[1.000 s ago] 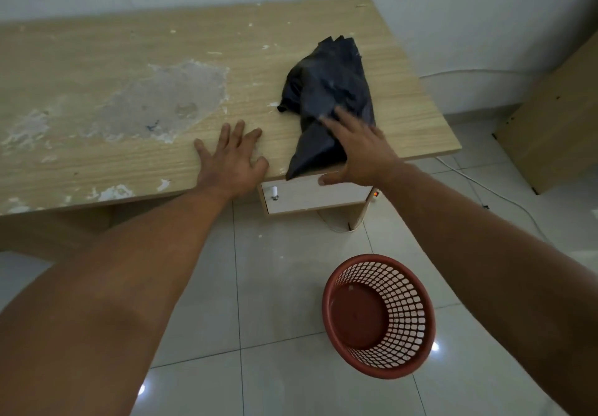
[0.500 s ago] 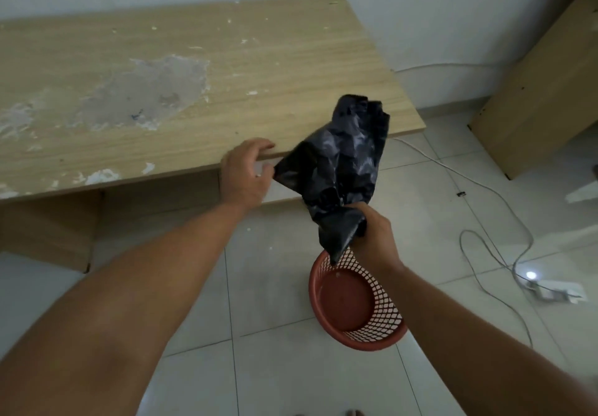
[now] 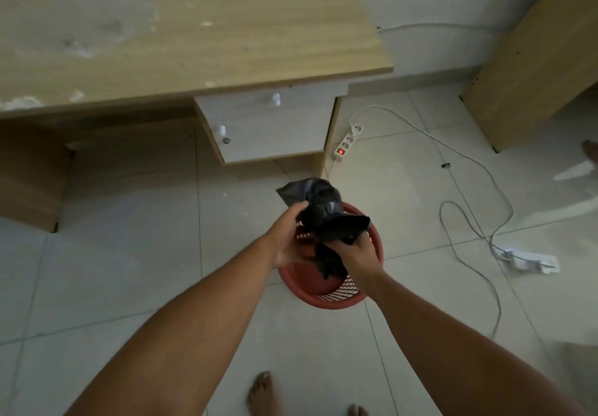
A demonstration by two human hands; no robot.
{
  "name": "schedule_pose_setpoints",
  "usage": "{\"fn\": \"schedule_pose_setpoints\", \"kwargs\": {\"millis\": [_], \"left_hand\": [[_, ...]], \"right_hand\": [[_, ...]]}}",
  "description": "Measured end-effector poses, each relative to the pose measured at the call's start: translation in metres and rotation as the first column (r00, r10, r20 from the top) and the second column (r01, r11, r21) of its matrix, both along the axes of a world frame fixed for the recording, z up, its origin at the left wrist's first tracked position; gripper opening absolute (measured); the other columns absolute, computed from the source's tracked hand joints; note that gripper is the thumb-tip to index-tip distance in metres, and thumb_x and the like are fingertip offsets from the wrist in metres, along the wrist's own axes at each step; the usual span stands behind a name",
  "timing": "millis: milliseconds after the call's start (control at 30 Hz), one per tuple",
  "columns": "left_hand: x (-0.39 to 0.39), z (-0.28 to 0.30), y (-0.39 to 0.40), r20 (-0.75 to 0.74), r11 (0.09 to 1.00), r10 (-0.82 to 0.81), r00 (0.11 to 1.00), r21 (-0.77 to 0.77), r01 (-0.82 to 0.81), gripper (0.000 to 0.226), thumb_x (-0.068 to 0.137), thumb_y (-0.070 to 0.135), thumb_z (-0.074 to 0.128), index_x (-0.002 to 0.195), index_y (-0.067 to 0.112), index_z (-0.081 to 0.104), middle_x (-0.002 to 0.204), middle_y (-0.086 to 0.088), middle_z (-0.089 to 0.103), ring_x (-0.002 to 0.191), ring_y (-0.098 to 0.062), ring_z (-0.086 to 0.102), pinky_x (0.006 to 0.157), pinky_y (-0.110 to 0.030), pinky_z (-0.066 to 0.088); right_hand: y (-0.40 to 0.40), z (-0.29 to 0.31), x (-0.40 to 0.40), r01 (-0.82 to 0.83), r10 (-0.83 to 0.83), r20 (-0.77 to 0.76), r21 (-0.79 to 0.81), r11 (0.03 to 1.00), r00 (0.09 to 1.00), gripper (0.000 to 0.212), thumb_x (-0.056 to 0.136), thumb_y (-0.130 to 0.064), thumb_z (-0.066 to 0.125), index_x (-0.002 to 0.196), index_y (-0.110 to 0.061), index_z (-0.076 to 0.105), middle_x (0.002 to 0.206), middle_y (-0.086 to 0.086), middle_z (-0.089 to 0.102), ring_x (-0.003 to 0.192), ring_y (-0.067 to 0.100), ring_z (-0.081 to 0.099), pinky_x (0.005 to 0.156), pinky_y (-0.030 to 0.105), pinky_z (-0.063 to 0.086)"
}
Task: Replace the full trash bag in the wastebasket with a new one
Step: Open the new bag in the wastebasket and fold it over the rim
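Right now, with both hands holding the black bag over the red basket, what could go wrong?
1. The black bag is bunched between the left hand and the right hand; pulling it open hard might tear it.
2. The light red basket stands free on the smooth tiles; pushing the bag in could tip or slide it.
3. A white cable loops on the floor to the right, close to bare feet: a possible trip.

No legible text, label, brand, number or sign on anything in view.
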State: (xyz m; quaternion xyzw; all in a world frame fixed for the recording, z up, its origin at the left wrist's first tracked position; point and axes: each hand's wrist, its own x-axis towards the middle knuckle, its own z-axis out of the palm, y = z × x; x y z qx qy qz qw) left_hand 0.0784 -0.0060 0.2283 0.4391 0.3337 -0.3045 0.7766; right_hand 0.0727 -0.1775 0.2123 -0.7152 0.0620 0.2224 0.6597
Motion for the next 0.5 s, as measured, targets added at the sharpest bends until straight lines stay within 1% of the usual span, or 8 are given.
{"fn": "schedule_pose_setpoints", "kwargs": {"millis": [67, 133, 200, 233, 300, 367, 433, 500], "left_hand": [[-0.01, -0.021, -0.017, 0.037, 0.999, 0.019, 0.999, 0.035, -0.02, 0.037, 0.093, 0.045, 0.062, 0.119, 0.02, 0.066, 0.097, -0.008, 0.077, 0.086, -0.023, 0.074, 0.067, -0.035, 0.059], [-0.021, -0.046, -0.031, 0.097, 0.998, 0.041, 0.994, 0.05, -0.046, 0.037, 0.094, 0.03, 0.066, 0.13, 0.021, 0.061, 0.105, -0.005, 0.077, 0.097, -0.022, 0.073, 0.079, -0.035, 0.059], [-0.034, -0.069, -0.04, 0.128, 0.993, 0.118, 0.985, -0.001, -0.119, 0.054, 0.09, 0.016, 0.07, 0.141, 0.019, 0.052, 0.121, -0.01, 0.072, 0.114, -0.027, 0.066, 0.098, -0.042, 0.052], [-0.04, -0.079, -0.043, 0.127, 0.986, 0.167, 0.978, -0.039, -0.163, 0.064, 0.087, 0.013, 0.073, 0.144, 0.021, 0.046, 0.126, -0.011, 0.069, 0.118, -0.029, 0.064, 0.103, -0.045, 0.049], [-0.05, -0.095, -0.051, 0.13, 0.977, 0.206, 0.97, -0.088, -0.195, 0.08, 0.082, 0.011, 0.079, 0.145, 0.035, 0.035, 0.131, -0.01, 0.066, 0.118, -0.029, 0.064, 0.097, -0.045, 0.053], [-0.057, -0.108, -0.062, 0.182, 0.993, 0.096, 0.979, 0.056, -0.108, 0.088, 0.078, 0.009, 0.083, 0.14, 0.048, 0.033, 0.131, -0.001, 0.065, 0.118, -0.023, 0.062, 0.086, -0.035, 0.056], [-0.063, -0.125, -0.069, 0.207, 0.968, 0.042, 0.977, 0.232, -0.091, 0.092, 0.076, 0.002, 0.081, 0.139, 0.05, 0.035, 0.133, 0.002, 0.061, 0.124, -0.023, 0.057, 0.097, -0.041, 0.052], [-0.071, -0.139, -0.064, 0.189, 0.94, 0.106, 0.976, 0.302, -0.16, 0.087, 0.079, -0.005, 0.074, 0.146, 0.04, 0.04, 0.135, -0.001, 0.059, 0.126, -0.026, 0.055, 0.102, -0.049, 0.05]], "right_hand": [[-0.009, -0.012, -0.002, 0.07, -0.024, -0.203, 0.22, 0.973, 0.979, 0.047, 0.091, -0.038, 0.064, 0.134, -0.02, 0.061, 0.124, 0.008, 0.072, 0.115, 0.023, 0.069, 0.094, 0.038, 0.056], [-0.021, -0.025, -0.001, 0.143, -0.051, -0.294, 0.302, 0.943, 0.954, 0.044, 0.098, -0.043, 0.05, 0.134, -0.021, 0.062, 0.127, 0.008, 0.071, 0.118, 0.022, 0.067, 0.094, 0.037, 0.056], [-0.033, -0.039, 0.002, 0.123, -0.047, -0.282, 0.261, 0.957, 0.958, 0.038, 0.101, -0.042, 0.048, 0.13, -0.023, 0.065, 0.125, 0.006, 0.072, 0.12, 0.025, 0.065, 0.101, 0.046, 0.053], [-0.039, -0.046, 0.003, 0.107, -0.042, -0.282, 0.219, 0.97, 0.959, 0.034, 0.103, -0.04, 0.049, 0.127, -0.024, 0.066, 0.123, 0.006, 0.073, 0.12, 0.026, 0.064, 0.104, 0.05, 0.051], [-0.046, -0.059, 0.005, 0.06, -0.015, -0.312, 0.134, 0.989, 0.95, 0.028, 0.105, -0.033, 0.046, 0.122, -0.023, 0.066, 0.119, 0.006, 0.073, 0.116, 0.026, 0.064, 0.106, 0.055, 0.048], [-0.053, -0.07, 0.005, -0.027, 0.045, -0.347, 0.059, 0.998, 0.937, 0.026, 0.105, -0.03, 0.045, 0.118, -0.024, 0.068, 0.116, 0.006, 0.073, 0.113, 0.025, 0.064, 0.106, 0.055, 0.048], [-0.058, -0.08, 0.008, -0.047, 0.056, -0.364, 0.034, 0.998, 0.93, 0.025, 0.102, -0.033, 0.048, 0.114, -0.025, 0.068, 0.115, 0.006, 0.073, 0.112, 0.027, 0.065, 0.102, 0.055, 0.052], [-0.066, -0.09, 0.016, 0.078, -0.079, -0.344, -0.016, 0.997, 0.936, 0.025, 0.101, -0.032, 0.048, 0.116, -0.022, 0.066, 0.114, 0.007, 0.072, 0.108, 0.028, 0.066, 0.093, 0.052, 0.056]]}}
